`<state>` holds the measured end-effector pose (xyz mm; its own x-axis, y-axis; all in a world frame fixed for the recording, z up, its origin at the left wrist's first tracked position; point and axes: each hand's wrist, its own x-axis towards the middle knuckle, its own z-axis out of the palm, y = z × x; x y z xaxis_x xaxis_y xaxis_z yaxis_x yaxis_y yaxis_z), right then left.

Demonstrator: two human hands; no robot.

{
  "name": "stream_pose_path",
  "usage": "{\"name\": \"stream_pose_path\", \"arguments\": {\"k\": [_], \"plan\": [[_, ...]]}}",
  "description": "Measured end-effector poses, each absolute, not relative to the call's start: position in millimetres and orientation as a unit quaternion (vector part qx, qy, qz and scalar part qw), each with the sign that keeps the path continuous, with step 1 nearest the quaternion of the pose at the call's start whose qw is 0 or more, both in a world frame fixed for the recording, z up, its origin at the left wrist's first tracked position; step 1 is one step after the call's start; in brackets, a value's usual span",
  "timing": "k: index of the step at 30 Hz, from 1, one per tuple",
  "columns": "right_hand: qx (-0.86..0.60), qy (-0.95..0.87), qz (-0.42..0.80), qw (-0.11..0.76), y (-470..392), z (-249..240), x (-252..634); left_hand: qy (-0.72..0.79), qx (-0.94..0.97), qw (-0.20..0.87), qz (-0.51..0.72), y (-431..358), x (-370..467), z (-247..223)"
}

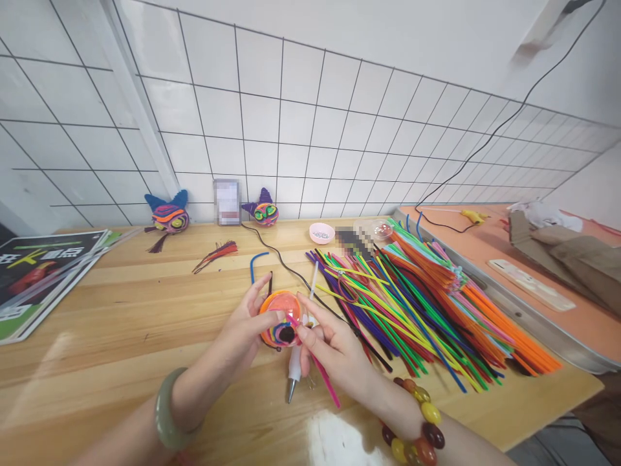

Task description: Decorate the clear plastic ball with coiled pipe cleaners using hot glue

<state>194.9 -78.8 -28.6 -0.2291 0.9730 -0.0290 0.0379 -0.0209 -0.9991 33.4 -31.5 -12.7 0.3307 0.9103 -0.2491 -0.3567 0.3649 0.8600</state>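
Head view gives me both hands at work above the wooden counter, and I take the round pipe-cleaner-wrapped ball between them as my landmark. The left hand is curled partway round the ball's left side, thumb across the front and index finger stretched along the far edge, gripping it. On the ball's right, I see the right hand with thumb and index finger closed in a pinch on a magenta pipe cleaner; its upper end lies against the ball and its loose end slants down to the near right. Coloured coils and a black patch show on the ball's front. Just below the ball I make out a white glue gun, metal nozzle toward me, partly hidden by the fingers. Right of the ball spreads a heap of multicoloured pipe cleaners. Beyond it, by the wall, sit a blue-eared head and a purple-eared head, with a phone between them.
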Motion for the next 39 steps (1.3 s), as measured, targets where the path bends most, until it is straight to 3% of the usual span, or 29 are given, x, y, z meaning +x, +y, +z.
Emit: {"name": "stream_pose_path", "arguments": {"k": [39], "plan": [[-0.465,-0.527,0.567,0.43,-78.4,-24.7,193.2,0.372,0.361,0.729,0.447,-32.9,38.0,-23.8]]}}
